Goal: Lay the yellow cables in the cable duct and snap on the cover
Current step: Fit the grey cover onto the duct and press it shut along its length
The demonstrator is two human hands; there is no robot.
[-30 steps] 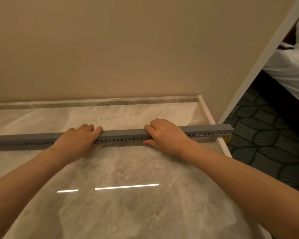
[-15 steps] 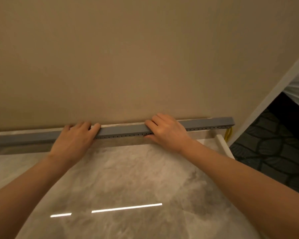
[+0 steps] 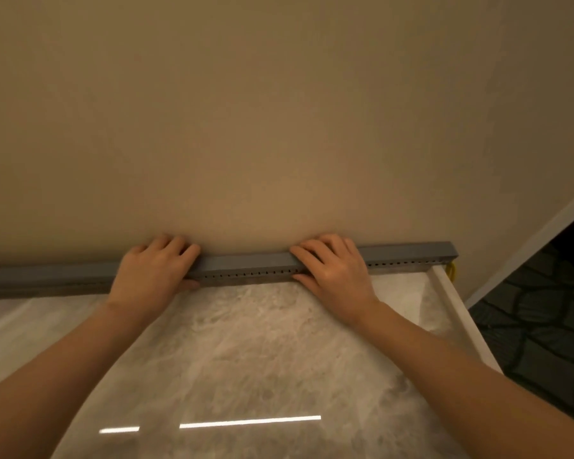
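A long grey cable duct [image 3: 246, 265] with its cover on lies across the far edge of the marble counter [image 3: 246, 342], against the beige wall. My left hand [image 3: 153, 273] grips the duct left of its middle, fingers over the top and thumb on the slotted front. My right hand [image 3: 328, 266] grips it right of the middle in the same way. A short loop of yellow cable [image 3: 451, 271] hangs out below the duct's right end. The rest of the cables is hidden inside the duct.
The beige wall [image 3: 279, 127] rises straight behind the duct. The counter's raised right rim [image 3: 458, 323] drops off to a dark patterned carpet [image 3: 537, 326]. A white door frame [image 3: 527, 246] slants at the right.
Both hands have carried the duct away from me, from the middle of the counter to its back edge at the wall. The view has tilted upward.
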